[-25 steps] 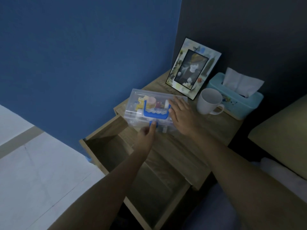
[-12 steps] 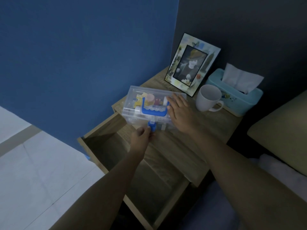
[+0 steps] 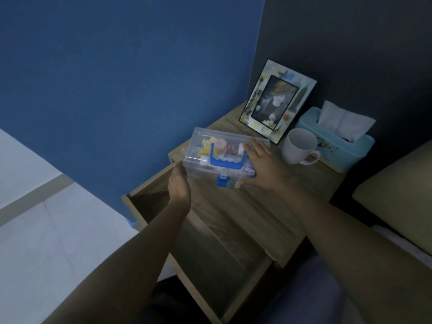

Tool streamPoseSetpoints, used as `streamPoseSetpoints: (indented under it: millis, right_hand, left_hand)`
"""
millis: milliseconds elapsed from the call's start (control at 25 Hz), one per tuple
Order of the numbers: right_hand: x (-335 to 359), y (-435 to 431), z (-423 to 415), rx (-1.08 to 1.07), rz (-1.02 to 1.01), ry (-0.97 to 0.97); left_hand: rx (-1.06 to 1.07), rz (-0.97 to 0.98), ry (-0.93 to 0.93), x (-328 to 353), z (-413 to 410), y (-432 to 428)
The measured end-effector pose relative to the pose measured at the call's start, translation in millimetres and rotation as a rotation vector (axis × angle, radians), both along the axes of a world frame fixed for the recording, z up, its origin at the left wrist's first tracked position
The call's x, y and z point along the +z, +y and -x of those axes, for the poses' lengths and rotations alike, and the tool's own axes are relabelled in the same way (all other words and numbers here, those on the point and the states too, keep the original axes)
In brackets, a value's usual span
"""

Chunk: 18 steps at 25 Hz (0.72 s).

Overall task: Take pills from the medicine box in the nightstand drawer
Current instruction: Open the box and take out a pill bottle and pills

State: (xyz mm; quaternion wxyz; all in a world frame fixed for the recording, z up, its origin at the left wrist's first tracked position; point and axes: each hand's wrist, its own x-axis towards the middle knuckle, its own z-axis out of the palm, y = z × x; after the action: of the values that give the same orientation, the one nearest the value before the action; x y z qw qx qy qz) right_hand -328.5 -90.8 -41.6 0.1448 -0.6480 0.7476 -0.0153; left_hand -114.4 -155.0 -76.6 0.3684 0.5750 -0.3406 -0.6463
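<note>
On top of the nightstand [image 3: 292, 195], above the open drawer [image 3: 210, 242], the medicine box [image 3: 224, 155] lies lengthwise left-to-right, right hand [image 3: 261, 167] spread flat on its right end, left hand [image 3: 178, 183] loosely open touching the left corner, blue latch [image 3: 222, 181] between them, lid probably next

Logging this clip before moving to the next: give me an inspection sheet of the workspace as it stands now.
Surface: wooden nightstand top, dim light.
Job's things: clear medicine box with blue handle on the top, blue latch flipped down; drawer pulled open, looks empty.
Clutter: white mug, photo frame, teal tissue box.
Grippers: left hand at the box's left end; right hand flat on the lid.
Cables: nothing seen.
Surroundings: blue wall, pillow at right.
</note>
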Motion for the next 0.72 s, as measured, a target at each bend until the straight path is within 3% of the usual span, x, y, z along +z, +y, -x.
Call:
streamPoseSetpoints:
  millis: [120,240,320,400,520,640,720]
  right_hand:
    - [13.7,-1.8,-2.4,0.069,-0.031,0.061]
    - [37.3,-1.8,5.8,0.136,0.102,-0.008]
    - [55.3,-3.5,15.7,0.148,0.273,-0.094]
    - [69.1,-11.0,24.9,0.141,0.412,-0.081]
    - [80.1,-28.7,32.7,0.117,0.491,0.083]
    - [82.9,-46.7,41.6,0.060,0.487,0.352]
    - [78.4,-57.1,46.7,0.044,0.435,0.423]
  left_hand:
    - [-0.073,0.028,-0.021,2.0,-2.0,-2.9]
    - [-0.107,0.038,-0.079,4.9,-1.4,-7.7]
    - [-0.152,0.110,-0.278,8.9,-0.5,-6.0]
    - [-0.253,0.309,-0.495,13.8,1.5,-5.6]
    - [-0.457,0.519,-0.649,17.5,5.4,-12.4]
    - [-0.517,0.597,-0.732,18.8,7.4,-21.0]
    - [-0.546,0.626,-0.769,18.5,8.1,-23.2]
